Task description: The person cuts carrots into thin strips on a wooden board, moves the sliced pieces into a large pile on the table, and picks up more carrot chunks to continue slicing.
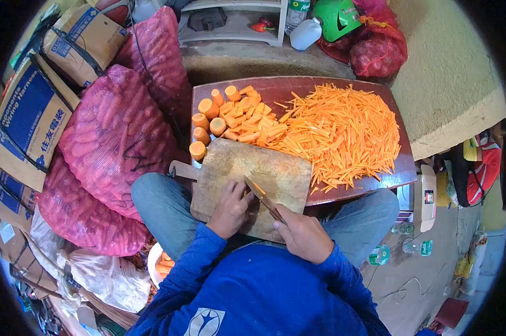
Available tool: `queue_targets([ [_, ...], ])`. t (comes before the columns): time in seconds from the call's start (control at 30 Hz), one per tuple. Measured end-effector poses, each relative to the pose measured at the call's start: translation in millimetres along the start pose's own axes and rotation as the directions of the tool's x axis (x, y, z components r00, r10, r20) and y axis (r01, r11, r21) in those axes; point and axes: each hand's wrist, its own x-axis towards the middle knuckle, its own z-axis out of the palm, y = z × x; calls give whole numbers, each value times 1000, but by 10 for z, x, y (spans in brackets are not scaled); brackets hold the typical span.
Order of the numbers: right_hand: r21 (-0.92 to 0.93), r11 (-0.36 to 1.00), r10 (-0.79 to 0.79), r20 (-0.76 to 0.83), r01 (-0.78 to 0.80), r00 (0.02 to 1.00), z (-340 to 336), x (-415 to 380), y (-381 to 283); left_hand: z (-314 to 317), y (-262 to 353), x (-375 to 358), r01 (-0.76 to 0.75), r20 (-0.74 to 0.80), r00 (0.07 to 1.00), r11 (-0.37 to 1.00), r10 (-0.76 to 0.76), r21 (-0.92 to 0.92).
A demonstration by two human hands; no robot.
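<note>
A worn wooden chopping board (253, 162) lies tilted over my lap and against the table edge. My right hand (303, 232) is closed round the handle of a knife (267, 203), its blade pointing up and left across the board. A thin orange carrot strip (258, 188) shows along the blade. My left hand (229, 208) rests on the board just left of the knife, fingers bent and drawn together; whatever lies under them is hidden. Beyond the board are cut carrot chunks (247, 117) and a large heap of carrot sticks (345, 134).
The dark red table (404, 162) carries the carrots. Pink mesh sacks (116, 140) and cardboard boxes (32, 120) crowd the left. A white bucket (154, 263) with carrot pieces stands by my left leg. Plastic bottles (379, 255) lie on the floor at right.
</note>
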Motion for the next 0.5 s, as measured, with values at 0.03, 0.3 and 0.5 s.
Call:
queue_targets([
  [0.03, -3, 1000, 5, 4, -5, 1000, -15, -29, -37, 11, -11, 2, -29, 6, 1000, 999, 28, 39],
  [0.3, -37, 997, 71, 87, -68, 994, 8, 113, -67, -4, -53, -10, -54, -2, 999, 998, 54, 9],
  [0.5, -5, 998, 60, 79, -59, 995, -70, 174, -144, 6, -62, -26, -14, -30, 999, 998, 13, -55],
])
